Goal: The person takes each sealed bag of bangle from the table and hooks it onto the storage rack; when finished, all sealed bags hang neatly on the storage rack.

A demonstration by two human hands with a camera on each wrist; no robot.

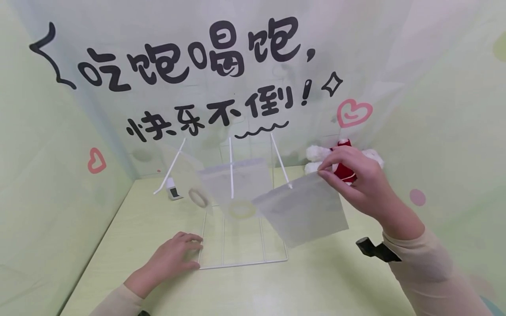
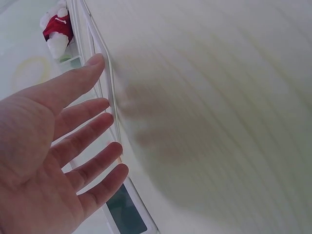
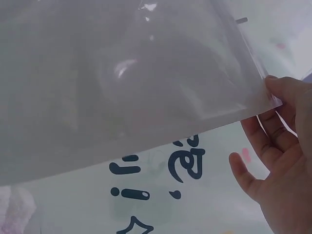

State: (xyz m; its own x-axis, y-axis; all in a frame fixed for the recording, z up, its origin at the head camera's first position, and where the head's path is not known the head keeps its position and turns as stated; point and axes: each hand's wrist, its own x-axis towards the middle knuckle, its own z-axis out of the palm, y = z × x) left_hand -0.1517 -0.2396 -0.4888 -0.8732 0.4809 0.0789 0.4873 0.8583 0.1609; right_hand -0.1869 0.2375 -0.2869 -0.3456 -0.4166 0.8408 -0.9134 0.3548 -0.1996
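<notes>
A white wire rack (image 1: 243,264) stands on the table with three prongs slanting toward me. My right hand (image 1: 359,180) pinches the top corner of a translucent plastic bag (image 1: 312,215), whose upper edge meets the right prong's tip (image 1: 290,186). In the right wrist view the bag (image 3: 122,107) spreads flat from thumb and fingers. Another clear bag (image 1: 253,180) hangs at the middle prong, near a yellow ring (image 1: 242,217). A third bag (image 1: 187,169) hangs at the left, with a brownish ring (image 1: 190,195). My left hand (image 1: 170,259) touches the rack's left base wire with extended fingers.
A white plush toy in red clothing (image 1: 345,173) sits at the back right, behind my right hand. A small white device with a dark screen (image 1: 171,189) stands at the back left. Printed fabric walls (image 1: 47,131) enclose the table (image 1: 253,289).
</notes>
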